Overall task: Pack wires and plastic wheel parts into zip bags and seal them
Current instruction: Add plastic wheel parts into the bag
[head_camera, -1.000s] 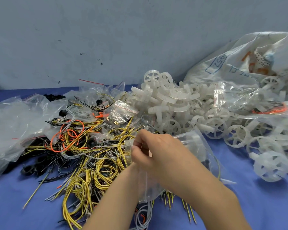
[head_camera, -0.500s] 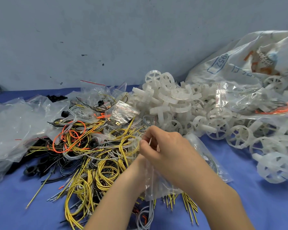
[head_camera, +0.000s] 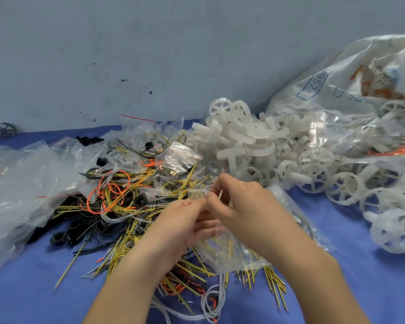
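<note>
A clear zip bag [head_camera: 229, 256] with yellow wires inside hangs between my hands above the blue table. My left hand [head_camera: 185, 225] holds the bag's upper left edge. My right hand [head_camera: 241, 206] pinches the bag's top strip just right of the left fingers. A tangle of yellow, orange, grey and black wires [head_camera: 117, 202] lies under and left of the hands. White plastic wheel parts [head_camera: 250, 146] are heaped behind and to the right.
Crumpled clear plastic bags [head_camera: 17, 197] spread along the left. A large printed white sack [head_camera: 351, 90] leans on the wall at the right. Small red-striped zip bags [head_camera: 180, 157] lie among the wires. Bare blue table [head_camera: 372, 288] shows at front right.
My left hand has come out from behind the right one and now shows on the bag's left edge. Both hands rose slightly with the bag's top.
</note>
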